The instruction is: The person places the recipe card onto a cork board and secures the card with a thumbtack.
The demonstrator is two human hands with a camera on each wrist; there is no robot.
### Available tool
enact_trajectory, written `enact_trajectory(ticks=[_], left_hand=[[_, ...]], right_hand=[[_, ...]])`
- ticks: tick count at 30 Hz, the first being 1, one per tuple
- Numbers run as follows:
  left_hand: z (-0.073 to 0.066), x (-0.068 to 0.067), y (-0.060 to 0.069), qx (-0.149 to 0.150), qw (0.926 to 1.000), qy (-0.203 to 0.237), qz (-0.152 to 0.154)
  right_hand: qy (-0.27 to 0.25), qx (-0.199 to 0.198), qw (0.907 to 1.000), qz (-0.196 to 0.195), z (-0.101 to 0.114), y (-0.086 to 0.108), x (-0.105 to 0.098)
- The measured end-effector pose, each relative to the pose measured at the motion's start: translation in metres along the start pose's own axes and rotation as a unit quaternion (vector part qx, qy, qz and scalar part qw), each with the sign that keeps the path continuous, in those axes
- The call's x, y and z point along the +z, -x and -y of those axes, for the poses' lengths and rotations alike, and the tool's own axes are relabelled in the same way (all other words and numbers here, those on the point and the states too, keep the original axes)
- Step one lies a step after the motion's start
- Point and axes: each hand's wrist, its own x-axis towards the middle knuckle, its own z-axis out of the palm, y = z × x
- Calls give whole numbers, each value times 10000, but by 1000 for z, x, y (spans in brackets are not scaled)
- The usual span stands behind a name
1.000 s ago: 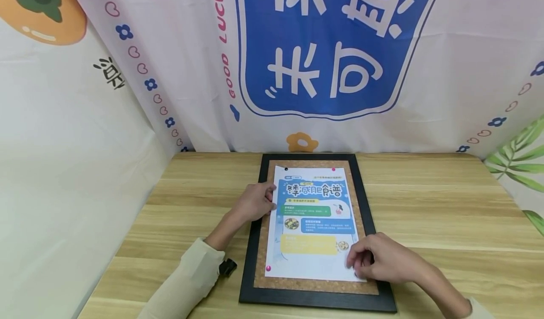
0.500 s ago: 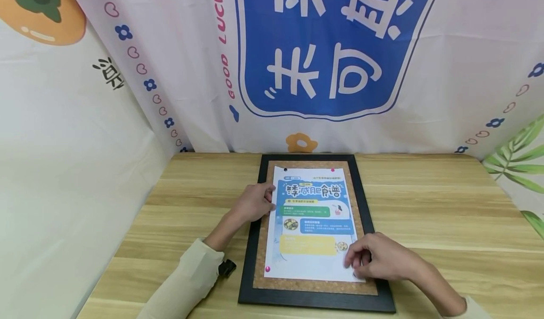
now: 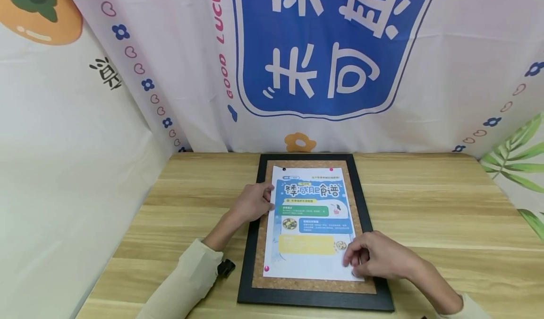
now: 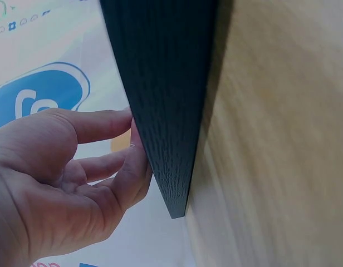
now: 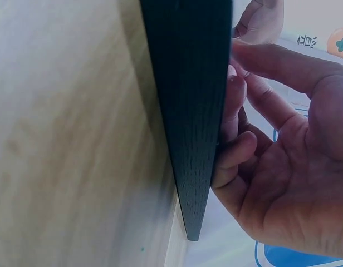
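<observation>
A printed sheet with blue, green and yellow panels lies on a cork board. Around the cork runs a black frame. Push pins mark three corners of the sheet: a black pin, a pink pin and another pink pin. At the near right corner my right hand has curled fingers and pinches a small dark push pin, mostly hidden by the thumb. My left hand reaches over the frame's left side, its fingertips touching the sheet's left edge with relaxed fingers.
The board lies on a wooden table, close to its back edge. Behind it hangs a printed white cloth with a blue panel. A black clip-like piece sits at my left sleeve.
The head view drifts slightly, so everything sits a little farther left. Both hands keep their places at the sheet's edge and corner.
</observation>
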Motion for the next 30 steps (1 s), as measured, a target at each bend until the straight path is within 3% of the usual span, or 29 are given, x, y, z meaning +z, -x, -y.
enact_trajectory(ticks=[6, 19, 30], left_hand=[[1, 0, 0, 30, 10000, -34, -25], [1, 0, 1, 72, 10000, 4, -48], [2, 0, 0, 98, 9999, -132, -26]], right_hand=[[278, 45, 9996, -95, 1, -2, 1], [299, 58, 9995, -79, 3, -2, 1], [195, -550, 9982, 113, -7, 2, -3]])
